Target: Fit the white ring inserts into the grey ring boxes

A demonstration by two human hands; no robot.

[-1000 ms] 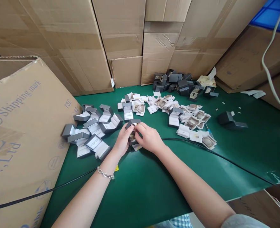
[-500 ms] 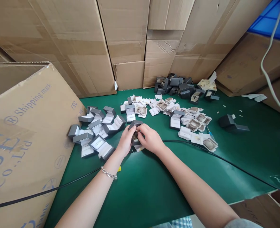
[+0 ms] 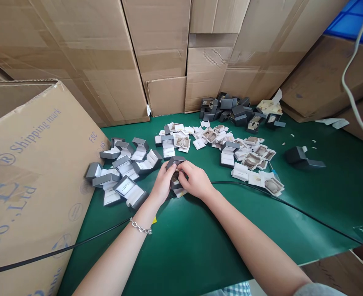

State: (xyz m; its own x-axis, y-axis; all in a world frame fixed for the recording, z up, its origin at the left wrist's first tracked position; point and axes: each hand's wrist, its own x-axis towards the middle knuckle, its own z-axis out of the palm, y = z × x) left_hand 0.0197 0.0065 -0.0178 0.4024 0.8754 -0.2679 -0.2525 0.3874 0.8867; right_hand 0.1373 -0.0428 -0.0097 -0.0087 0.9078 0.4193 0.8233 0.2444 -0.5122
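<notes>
In the middle of the head view, my left hand [image 3: 163, 180] is wrapped round the left side of a small dark grey jewelry box [image 3: 178, 159] with its lid raised. My right hand [image 3: 194, 177] closes on the same box from the right, thumb and fingers bent at its inside. Those fingertips are partly hidden, and so is most of the box's inside. Under the box a scrap of pale paper [image 3: 180, 192] sticks out. Just left of my hands lie several grey boxes with white linings [image 3: 131, 190], lids up.
White inserts and papers [image 3: 251, 158] are strewn beyond my hands to the right. Dark boxes [image 3: 230, 107] are heaped at the back. A black cable [image 3: 295, 209] crosses the green table [image 3: 196, 255]. A large carton [image 3: 46, 164] stands left; more cardboard [image 3: 166, 95] walls the back.
The view has shifted slightly. Both hands stay on the jewelry box in nearly the same pose; nothing has been let go or visibly moved on the table.
</notes>
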